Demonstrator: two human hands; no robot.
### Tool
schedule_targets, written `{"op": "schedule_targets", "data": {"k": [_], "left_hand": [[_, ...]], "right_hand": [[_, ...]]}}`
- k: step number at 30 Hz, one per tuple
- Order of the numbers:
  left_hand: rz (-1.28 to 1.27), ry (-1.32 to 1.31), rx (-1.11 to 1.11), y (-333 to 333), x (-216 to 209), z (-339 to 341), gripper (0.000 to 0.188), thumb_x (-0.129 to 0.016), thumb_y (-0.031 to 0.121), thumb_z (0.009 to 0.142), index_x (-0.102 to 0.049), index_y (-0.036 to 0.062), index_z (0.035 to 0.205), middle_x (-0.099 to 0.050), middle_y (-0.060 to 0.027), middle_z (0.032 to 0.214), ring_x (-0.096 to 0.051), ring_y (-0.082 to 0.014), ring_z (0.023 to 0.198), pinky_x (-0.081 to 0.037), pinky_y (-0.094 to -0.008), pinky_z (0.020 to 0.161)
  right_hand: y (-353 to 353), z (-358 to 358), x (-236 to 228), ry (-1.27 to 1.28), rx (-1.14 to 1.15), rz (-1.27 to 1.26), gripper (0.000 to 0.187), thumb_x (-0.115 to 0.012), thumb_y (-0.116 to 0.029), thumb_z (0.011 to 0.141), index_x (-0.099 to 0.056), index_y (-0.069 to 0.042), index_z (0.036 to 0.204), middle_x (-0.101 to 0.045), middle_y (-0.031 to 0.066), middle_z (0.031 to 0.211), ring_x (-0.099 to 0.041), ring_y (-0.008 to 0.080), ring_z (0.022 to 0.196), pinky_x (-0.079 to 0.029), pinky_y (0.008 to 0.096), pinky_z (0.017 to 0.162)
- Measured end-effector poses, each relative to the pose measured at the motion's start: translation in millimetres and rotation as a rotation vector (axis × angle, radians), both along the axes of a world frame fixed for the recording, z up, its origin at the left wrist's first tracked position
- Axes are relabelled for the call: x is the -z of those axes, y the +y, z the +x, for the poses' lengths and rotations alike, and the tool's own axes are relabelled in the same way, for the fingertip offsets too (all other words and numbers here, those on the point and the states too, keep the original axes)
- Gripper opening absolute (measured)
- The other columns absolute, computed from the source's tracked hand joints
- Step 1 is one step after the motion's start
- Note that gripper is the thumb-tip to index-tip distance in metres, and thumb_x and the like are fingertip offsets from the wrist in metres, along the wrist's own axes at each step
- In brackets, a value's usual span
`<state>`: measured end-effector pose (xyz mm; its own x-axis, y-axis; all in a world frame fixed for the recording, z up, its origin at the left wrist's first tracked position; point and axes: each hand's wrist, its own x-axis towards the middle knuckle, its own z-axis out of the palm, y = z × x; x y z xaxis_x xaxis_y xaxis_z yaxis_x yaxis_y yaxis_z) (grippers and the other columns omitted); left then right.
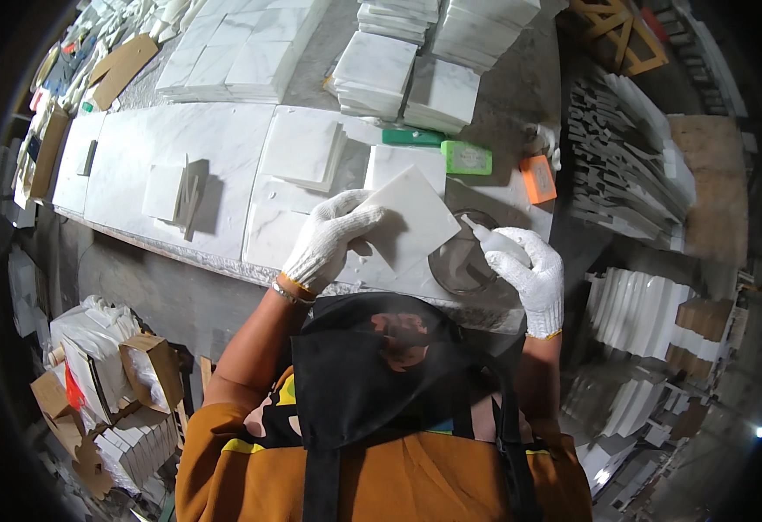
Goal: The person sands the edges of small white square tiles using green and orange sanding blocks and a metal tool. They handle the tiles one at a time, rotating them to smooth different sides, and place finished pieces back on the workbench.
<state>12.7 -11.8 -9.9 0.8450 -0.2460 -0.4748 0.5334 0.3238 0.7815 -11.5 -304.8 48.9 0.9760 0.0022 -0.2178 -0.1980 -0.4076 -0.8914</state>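
Note:
My left hand [333,235], in a white knitted glove, grips a square white marble tile [412,217] by its left corner and holds it tilted above the worktable. In my right hand [530,274], gloved the same way, is a small white squeeze bottle [496,241]. Its thin nozzle points up and left, close to the tile's right corner but apart from it. Below, between the hands, a round dark-rimmed dish [463,274] rests on the table. Behind the held tile lies another white tile [385,161], partly covered by it.
A green block [466,158], a dark green block [412,137] and an orange block [537,179] lie beyond my hands. Tile stacks [301,148] stand around the worktable [150,135]. Rows of stone pieces [620,161] fill the right side. Cardboard boxes [150,374] sit at lower left.

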Motion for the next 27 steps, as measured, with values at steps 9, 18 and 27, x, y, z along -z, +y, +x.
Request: {"op": "schedule_targets", "data": {"k": [9, 18, 27], "left_hand": [[0.027, 0.011, -0.002, 1, 1, 0, 0.039, -0.068, 0.022, 0.091, -0.062, -0.0017, 0.121, -0.069, -0.0066, 0.099, -0.063, -0.0103, 0.077, -0.049, -0.0226, 0.06], [0.025, 0.005, -0.002, 0, -3, 1, 0.04, -0.069, 0.022, 0.09, -0.062, -0.0019, 0.122, -0.068, -0.0057, 0.096, -0.062, -0.0102, 0.076, -0.049, -0.0228, 0.06], [0.022, -0.008, 0.004, 0, -1, 1, 0.039, -0.069, 0.022, 0.09, -0.063, -0.0013, 0.121, -0.068, -0.005, 0.097, -0.062, -0.0101, 0.078, -0.049, -0.0233, 0.06]], "right_hand": [[11, 6, -11, -0.111, -0.099, -0.17, 0.023, -0.078, -0.009, 0.075, -0.074, -0.004, 0.098, -0.071, 0.0094, 0.094, -0.067, 0.0214, 0.086, -0.053, 0.0321, 0.076], [15, 9, -18, -0.204, -0.152, -0.333, 0.023, -0.08, -0.011, 0.073, -0.075, -0.006, 0.094, -0.072, 0.0101, 0.09, -0.069, 0.0255, 0.082, -0.054, 0.0335, 0.074], [16, 11, -19, -0.202, -0.151, -0.376, 0.026, -0.082, -0.014, 0.072, -0.075, -0.007, 0.096, -0.071, 0.0104, 0.089, -0.069, 0.0251, 0.081, -0.054, 0.0333, 0.073]]}}
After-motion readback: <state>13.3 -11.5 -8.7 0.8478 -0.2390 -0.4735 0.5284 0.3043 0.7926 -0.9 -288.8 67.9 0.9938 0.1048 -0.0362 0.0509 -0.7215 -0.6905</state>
